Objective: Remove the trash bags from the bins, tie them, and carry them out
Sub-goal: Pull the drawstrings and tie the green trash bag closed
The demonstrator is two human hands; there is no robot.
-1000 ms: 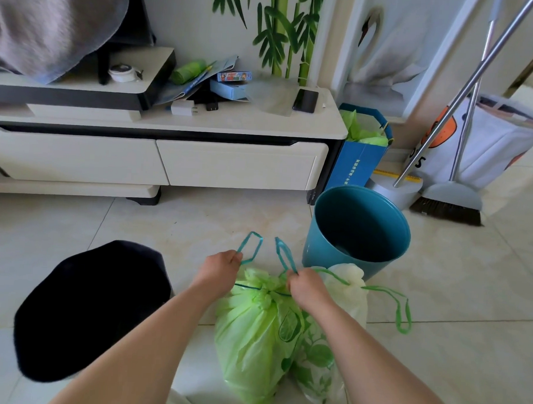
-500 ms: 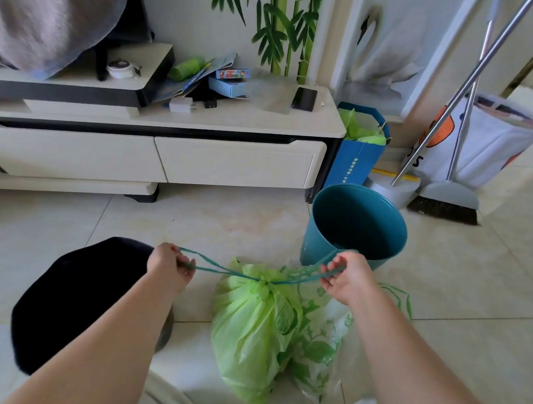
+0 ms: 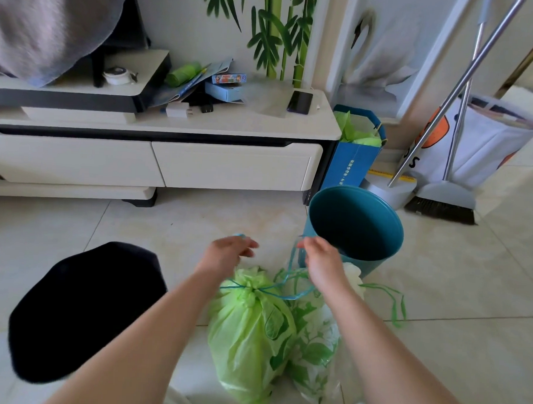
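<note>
Green bag [image 3: 250, 329] stands beside the bin [image 3: 357, 227], neck cinched. Left hand [image 3: 226, 253] and right hand [image 3: 321, 257], above it, each pinch a drawstring [image 3: 289, 290] end.

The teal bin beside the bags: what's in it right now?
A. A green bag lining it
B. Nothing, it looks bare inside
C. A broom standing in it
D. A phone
B: the bin shows only its bare teal inside, while the tied green bag lies on the floor in front of it, with the hands above the bag.
</note>
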